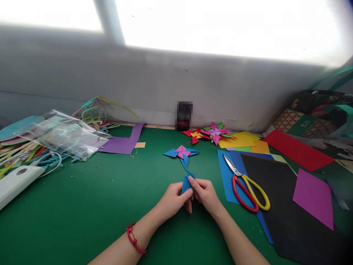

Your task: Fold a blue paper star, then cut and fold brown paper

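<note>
Between my two hands is a small folded piece of blue paper (185, 185), its tip pointing away from me. My left hand (176, 198) pinches its lower left side, with the thumb across the front. From the right, my right hand (204, 191) presses its thumb on the upper part of the paper; some fingers of both hands are hidden beneath. Just beyond the hands lies an origami star (182, 151) with a pink centre and blue points. A red cord bracelet circles my left wrist.
Scissors (246, 186) with red and yellow handles lie on blue and black sheets (271, 198) at right. Finished paper stars (215, 133) rest by the wall near yellow paper (239, 140). Purple paper (121, 144), a clear plastic bag (74, 136) and a white power strip (19, 182) are at left.
</note>
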Demonstrator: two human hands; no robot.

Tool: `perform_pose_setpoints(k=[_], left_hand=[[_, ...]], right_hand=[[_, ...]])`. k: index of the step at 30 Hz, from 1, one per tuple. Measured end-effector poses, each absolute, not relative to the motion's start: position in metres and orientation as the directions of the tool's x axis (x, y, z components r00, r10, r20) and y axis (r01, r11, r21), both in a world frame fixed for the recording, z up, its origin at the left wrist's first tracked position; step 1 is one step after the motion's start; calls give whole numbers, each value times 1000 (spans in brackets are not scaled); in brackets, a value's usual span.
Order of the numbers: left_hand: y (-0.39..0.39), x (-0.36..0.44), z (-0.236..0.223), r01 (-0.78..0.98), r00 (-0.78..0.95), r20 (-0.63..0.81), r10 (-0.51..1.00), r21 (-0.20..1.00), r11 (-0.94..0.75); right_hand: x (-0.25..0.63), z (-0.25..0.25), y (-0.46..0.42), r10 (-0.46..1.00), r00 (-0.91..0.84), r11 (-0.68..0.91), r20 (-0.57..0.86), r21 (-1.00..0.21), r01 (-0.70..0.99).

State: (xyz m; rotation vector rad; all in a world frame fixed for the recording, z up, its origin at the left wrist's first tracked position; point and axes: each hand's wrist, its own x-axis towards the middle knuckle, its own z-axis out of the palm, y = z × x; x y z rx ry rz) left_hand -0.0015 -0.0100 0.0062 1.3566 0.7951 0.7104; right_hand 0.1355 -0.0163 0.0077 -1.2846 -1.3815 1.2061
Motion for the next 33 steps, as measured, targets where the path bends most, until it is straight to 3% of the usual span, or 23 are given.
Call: perform_pose_setpoints(k=[16, 33], left_hand=[[-11, -1, 6, -19, 584, -99, 806, 991, 135], [-9, 2, 5, -42, 520, -81, 850, 992, 120]], right_hand=[[137, 5, -16, 995, -101, 27, 8, -981, 192], [135, 6, -14, 998, -43, 57, 55, -996, 66]])
